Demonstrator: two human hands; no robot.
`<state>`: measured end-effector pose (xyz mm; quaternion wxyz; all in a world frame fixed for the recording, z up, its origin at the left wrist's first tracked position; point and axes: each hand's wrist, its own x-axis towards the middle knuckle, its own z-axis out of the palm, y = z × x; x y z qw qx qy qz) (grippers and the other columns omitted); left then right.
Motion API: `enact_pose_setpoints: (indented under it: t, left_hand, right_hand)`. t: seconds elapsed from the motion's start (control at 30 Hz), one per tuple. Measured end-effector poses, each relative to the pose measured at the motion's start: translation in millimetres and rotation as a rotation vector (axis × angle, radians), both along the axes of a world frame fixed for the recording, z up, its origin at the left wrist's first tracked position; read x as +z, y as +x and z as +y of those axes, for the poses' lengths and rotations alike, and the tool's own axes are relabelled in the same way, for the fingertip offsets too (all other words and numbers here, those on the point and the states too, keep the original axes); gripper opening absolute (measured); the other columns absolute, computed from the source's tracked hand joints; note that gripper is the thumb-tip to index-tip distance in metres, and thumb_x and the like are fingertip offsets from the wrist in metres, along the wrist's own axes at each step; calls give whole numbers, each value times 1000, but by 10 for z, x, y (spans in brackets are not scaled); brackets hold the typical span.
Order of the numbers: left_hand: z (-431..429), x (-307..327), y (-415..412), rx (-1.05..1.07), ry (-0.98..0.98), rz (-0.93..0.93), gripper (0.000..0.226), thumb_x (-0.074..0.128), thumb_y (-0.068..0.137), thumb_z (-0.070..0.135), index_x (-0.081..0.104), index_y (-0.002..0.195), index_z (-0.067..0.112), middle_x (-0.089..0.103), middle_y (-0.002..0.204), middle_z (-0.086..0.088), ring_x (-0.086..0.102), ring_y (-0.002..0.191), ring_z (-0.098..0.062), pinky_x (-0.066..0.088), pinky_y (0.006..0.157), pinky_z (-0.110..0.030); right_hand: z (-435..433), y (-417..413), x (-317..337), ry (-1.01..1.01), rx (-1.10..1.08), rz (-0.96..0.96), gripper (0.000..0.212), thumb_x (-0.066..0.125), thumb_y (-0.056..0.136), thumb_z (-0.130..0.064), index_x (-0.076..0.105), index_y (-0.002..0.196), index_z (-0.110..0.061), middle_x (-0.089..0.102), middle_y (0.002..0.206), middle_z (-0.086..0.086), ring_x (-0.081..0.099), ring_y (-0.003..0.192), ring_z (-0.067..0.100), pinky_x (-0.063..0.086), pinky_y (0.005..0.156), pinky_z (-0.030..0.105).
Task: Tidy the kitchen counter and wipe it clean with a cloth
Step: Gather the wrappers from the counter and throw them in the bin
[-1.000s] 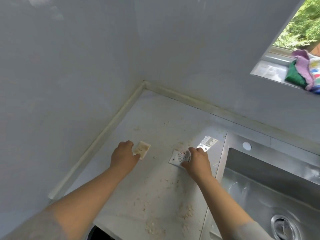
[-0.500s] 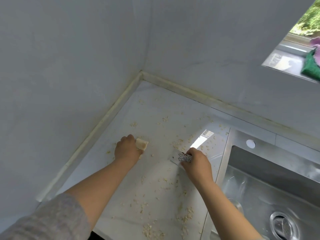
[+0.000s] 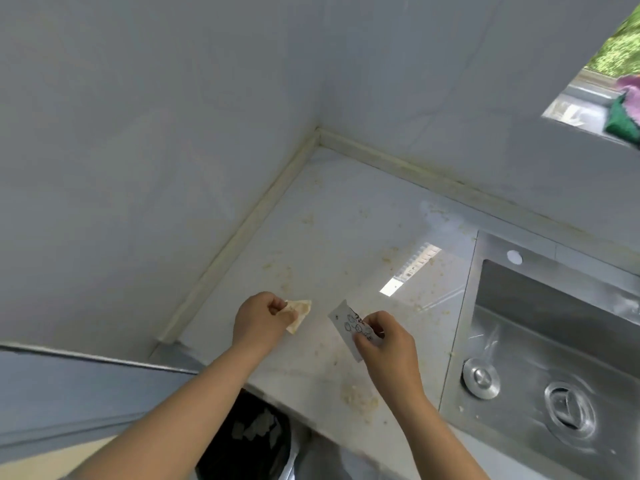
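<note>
Corner counter [image 3: 346, 216], mid-tidy: you hold both hands over it, each with a piece of litter. Your left hand [image 3: 263, 322] pinches a crumpled beige scrap [image 3: 300, 311] between thumb and curled fingers. Your right hand [image 3: 386, 344] grips a white slip [image 3: 343, 322] printed with dark marks, its free end pointing up and to the left. The hands are near each other; scrap and slip do not touch. Pale crumbs [image 3: 356, 396] dot the counter, thickest at the front edge beside your right forearm. A steel sink [image 3: 519, 299] adjoins the counter on the right, a round plug [image 3: 481, 377] beside its drain [image 3: 568, 408]. Below the front edge is a black-lined bin [image 3: 214, 459] with pale bits inside. Green and pink cloths [image 3: 623, 116] lie on the sill [image 3: 575, 105] at upper right, well apart from both hands.
</note>
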<state>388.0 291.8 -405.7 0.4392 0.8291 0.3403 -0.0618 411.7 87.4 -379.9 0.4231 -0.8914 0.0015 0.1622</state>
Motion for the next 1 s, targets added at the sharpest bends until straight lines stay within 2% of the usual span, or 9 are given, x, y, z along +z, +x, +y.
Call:
enact_pose_setpoints:
  t: [0.1,0.23,0.33,0.47,0.57,0.7,0.77,0.87,1.0]
  left_hand:
    - [200,7,-602,10,2,-4,14,76,78,21,62,78,19,58,71,9,54,68,-12,32,52,-14]
    - [506,-52,-1471,32,-36,5,15,76,77,17,61,76,20,60,72,6,54,65,-9,33,52,-14]
    - [718,-136,-2041,20,-26,30,17,77,76,18,61,74,22,61,71,6,57,68,-13,34,54,-19]
    - [880,-214,-2556,27,-62,65,15,77,75,15,63,75,20,65,76,2,60,72,-16,37,56,-20]
    - [937,-233,-2803,27,-39,79,14,76,77,16,63,76,20,63,75,4,56,67,-9,32,52,-15]
    - [986,-286,-3016,34,-14,120,25,75,76,16,55,68,29,59,71,9,51,65,-1,31,51,-15]
    - [1014,-357,-3106,49,-20,135,27,75,75,15,55,67,30,60,73,8,53,67,-4,32,53,-16]
    - [1048,-494,-3208,64,-27,154,27,74,74,14,54,65,29,62,73,5,57,69,-12,32,53,-18]
    - [1087,-678,-3284,46,8,211,21,70,77,16,54,68,27,60,74,7,53,67,-6,30,51,-16]
  right_hand:
    - [210,-501,-14,-13,33,2,10,64,83,-16,58,83,-24,64,85,-10,60,77,8,51,63,32]
    - [485,-1306,-78,-22,46,24,9,64,85,-17,59,86,-25,64,85,-15,58,76,1,43,59,15]
    - [625,-1842,-230,-58,58,68,9,63,85,-18,59,87,-26,64,87,-15,59,79,3,41,62,18]
    - [734,-2264,-448,-147,83,140,8,61,85,-17,58,85,-25,65,86,-8,59,73,6,42,57,18]
    - [832,-2406,-540,-194,86,181,9,60,85,-15,58,89,-23,65,89,-6,59,73,9,40,55,19]
    - [979,-2462,-700,-235,111,250,17,57,86,-15,62,103,-18,65,89,-1,56,67,13,38,51,21]
    - [1049,-2480,-797,-245,132,280,26,56,87,-14,61,112,-16,65,97,2,56,73,14,39,56,20]
    - [1124,-2491,-952,-271,188,315,35,57,89,-15,55,123,-12,61,105,2,57,90,17,41,71,22]
    - [1187,-2522,-1098,-294,229,335,35,55,91,-14,54,125,-9,56,96,-1,55,86,17,46,72,26]
